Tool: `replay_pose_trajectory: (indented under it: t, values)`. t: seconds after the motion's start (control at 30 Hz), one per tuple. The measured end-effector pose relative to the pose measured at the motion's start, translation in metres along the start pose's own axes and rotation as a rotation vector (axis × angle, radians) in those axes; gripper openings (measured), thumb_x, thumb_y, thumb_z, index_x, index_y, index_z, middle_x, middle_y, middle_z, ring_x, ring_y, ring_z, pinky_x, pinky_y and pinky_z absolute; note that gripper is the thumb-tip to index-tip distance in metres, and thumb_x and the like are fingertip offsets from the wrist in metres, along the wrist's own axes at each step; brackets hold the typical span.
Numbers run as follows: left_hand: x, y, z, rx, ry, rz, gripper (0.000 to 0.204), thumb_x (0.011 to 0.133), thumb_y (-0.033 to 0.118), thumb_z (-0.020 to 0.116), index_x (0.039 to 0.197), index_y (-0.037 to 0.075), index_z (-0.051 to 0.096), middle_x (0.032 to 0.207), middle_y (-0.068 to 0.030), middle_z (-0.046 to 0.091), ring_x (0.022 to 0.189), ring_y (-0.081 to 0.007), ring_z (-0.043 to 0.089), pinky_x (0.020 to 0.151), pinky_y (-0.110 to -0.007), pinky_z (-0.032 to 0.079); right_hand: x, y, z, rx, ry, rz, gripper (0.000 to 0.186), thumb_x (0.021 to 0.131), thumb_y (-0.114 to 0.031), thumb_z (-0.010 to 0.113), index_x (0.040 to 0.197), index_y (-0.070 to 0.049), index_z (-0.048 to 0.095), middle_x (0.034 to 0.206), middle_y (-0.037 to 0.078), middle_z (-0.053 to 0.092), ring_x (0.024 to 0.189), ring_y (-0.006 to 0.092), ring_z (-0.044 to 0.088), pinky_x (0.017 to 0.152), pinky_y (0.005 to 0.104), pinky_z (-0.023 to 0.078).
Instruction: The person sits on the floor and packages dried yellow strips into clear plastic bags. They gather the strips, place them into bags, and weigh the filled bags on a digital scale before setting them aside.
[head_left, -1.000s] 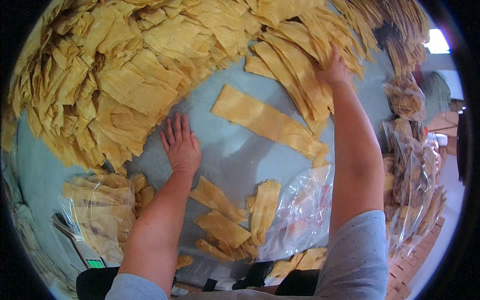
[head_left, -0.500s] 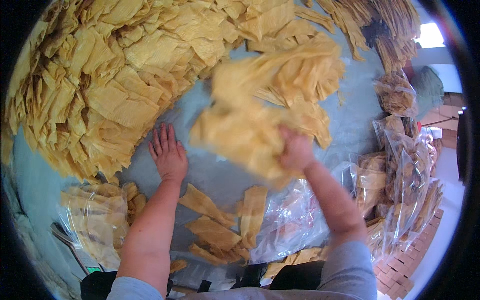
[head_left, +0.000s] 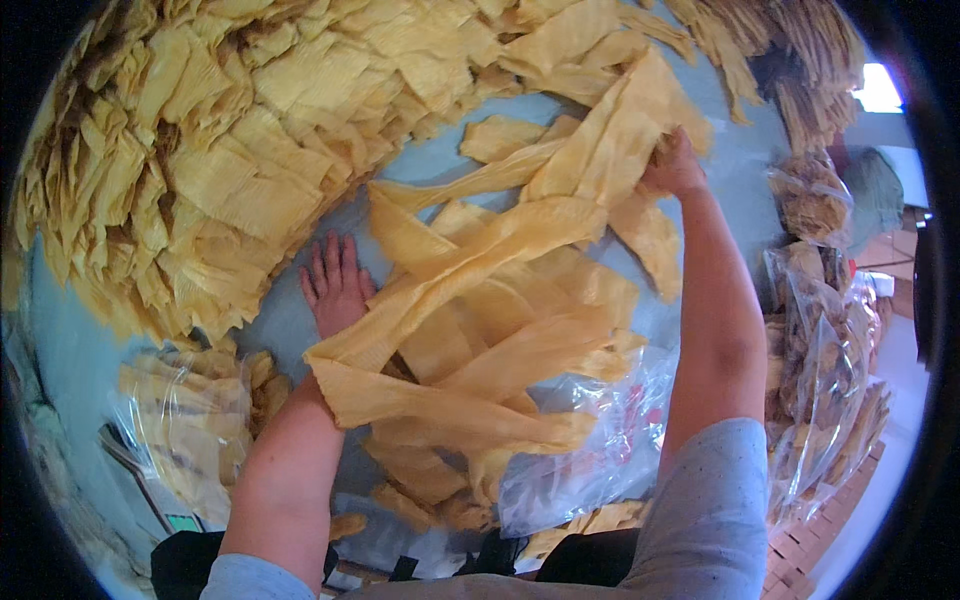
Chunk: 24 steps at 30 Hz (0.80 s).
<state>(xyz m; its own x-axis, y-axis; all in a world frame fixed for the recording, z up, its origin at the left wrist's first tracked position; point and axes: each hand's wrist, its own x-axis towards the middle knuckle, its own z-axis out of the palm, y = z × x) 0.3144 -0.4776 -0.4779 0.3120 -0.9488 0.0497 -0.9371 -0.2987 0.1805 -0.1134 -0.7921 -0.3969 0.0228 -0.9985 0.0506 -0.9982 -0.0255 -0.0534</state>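
Observation:
At the right, my right hand (head_left: 676,170) is closed on the far end of a bunch of long, yellow, wrinkled strips (head_left: 600,140) that look like dried tofu skin; its fingers are partly hidden. My left hand (head_left: 338,285) lies flat with its fingers spread on the blue-grey table (head_left: 730,215), beside a big pile of the same yellow sheets (head_left: 250,170). Between my arms, loose strips (head_left: 500,345) spread criss-cross over the table. One long strip (head_left: 400,310) lies across my left wrist and forearm.
A crumpled clear plastic bag (head_left: 580,450) sits near the front edge. Another clear bag (head_left: 190,420) filled with yellow pieces is at the left, by a device with a green display (head_left: 182,522). Several filled clear bags (head_left: 815,390) line the right side. Bundled strips (head_left: 810,60) stand at the far right.
My right hand has swung away from me and to the right. The strips, blurred in the air before, now spread toward me and over my left wrist. My left hand stays nearly in place.

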Motion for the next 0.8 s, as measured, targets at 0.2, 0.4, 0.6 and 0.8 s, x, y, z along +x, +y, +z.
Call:
replay_pose_trajectory:
  t: [0.2,0.4,0.6,0.8]
  values:
    - [-0.005,-0.007,-0.01,-0.022,0.016,-0.016,0.051,0.09,0.025,0.043,0.139,0.011,0.035,0.147,-0.0084,0.028,0.136,-0.0317,0.021,0.11,-0.052,0.011,0.035,0.002,0.053,0.331,-0.208,0.115,0.084,0.07,-0.036,0.074,0.138,-0.007,0.035,0.128,0.021,0.051,0.12,0.0323,0.048,0.099,0.0373,0.039]
    - [0.0,0.004,0.007,-0.048,0.04,0.062,0.052,0.09,0.026,0.042,0.139,0.012,0.034,0.148,-0.0078,0.025,0.137,-0.0317,0.018,0.11,-0.054,0.008,0.01,0.047,0.054,0.273,-0.284,-0.002,0.074,0.074,-0.042,0.07,0.134,-0.009,0.042,0.122,0.015,0.057,0.113,0.0304,0.055,0.094,0.0368,0.043]
    - [-0.004,-0.017,0.011,0.199,0.086,0.136,0.048,0.088,0.025,0.045,0.134,0.012,0.043,0.139,-0.0113,0.04,0.13,-0.0309,0.034,0.108,-0.046,0.023,-0.106,-0.052,0.015,0.067,-0.375,-0.264,0.055,0.076,-0.036,0.068,0.123,-0.011,0.054,0.12,0.016,0.059,0.11,0.0305,0.056,0.092,0.0369,0.044]
    - [-0.01,-0.032,-0.069,0.268,-0.878,0.311,0.047,0.087,0.025,0.045,0.131,0.012,0.046,0.135,-0.0123,0.045,0.125,-0.0307,0.04,0.105,-0.043,0.029,-0.218,-0.068,0.027,0.751,-0.477,0.026,0.048,0.077,-0.037,0.068,0.117,-0.012,0.057,0.114,0.015,0.061,0.106,0.0305,0.057,0.088,0.0369,0.046]
